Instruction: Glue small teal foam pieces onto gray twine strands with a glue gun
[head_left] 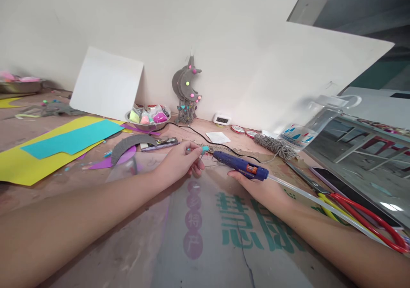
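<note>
My right hand is wrapped round a blue hot glue gun, its nozzle pointing left; a long clear glue stick runs out of its back end. Between the thumb and fingers of my left hand is a small turquoise piece, close to the nozzle. Whether nozzle and piece touch, I cannot tell. Both hands are above a translucent plastic sheet with printed characters. A grey crescent lies on purple paper left of my left hand.
Yellow and turquoise sheets lie left. Behind stand a bowl of coloured clay, a hanging moon ornament and a small clock. Right are grey cord, a plastic jug, red-and-yellow scissors and a phone.
</note>
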Demonstrator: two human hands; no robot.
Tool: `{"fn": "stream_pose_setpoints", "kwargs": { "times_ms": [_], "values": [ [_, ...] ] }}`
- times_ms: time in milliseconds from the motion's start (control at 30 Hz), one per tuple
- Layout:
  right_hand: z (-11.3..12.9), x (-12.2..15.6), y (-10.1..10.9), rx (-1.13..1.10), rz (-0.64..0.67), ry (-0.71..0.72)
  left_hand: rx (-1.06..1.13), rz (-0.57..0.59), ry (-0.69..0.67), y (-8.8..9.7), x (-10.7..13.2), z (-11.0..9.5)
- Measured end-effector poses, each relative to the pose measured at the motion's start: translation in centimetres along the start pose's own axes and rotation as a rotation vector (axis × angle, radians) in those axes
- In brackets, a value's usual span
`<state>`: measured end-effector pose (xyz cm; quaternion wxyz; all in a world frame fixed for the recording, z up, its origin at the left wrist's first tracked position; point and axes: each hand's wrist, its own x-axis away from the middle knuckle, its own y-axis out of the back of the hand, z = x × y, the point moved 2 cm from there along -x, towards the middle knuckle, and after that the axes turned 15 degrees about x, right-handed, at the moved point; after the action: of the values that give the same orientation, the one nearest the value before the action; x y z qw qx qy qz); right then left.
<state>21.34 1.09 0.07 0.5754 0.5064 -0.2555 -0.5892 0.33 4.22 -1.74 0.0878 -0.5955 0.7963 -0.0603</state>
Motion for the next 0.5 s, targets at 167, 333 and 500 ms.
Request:
{"fn": "stream_pose_setpoints", "kwargs": {
  "times_ms": [167,333,500],
  "values": [
    [0.17,0.09,0.14,-0.049,-0.014,-0.025,0.013,-0.010,-0.003,-0.08,0.04,-0.13],
    [0.24,0.14,0.26,-0.042,-0.027,-0.029,0.024,-0.013,-0.001,-0.07,-0.06,-0.09],
    [0.25,0.16,0.33,-0.010,-0.054,-0.036,0.030,-0.008,0.008,0.00,-0.02,-0.07]
  ]
}}
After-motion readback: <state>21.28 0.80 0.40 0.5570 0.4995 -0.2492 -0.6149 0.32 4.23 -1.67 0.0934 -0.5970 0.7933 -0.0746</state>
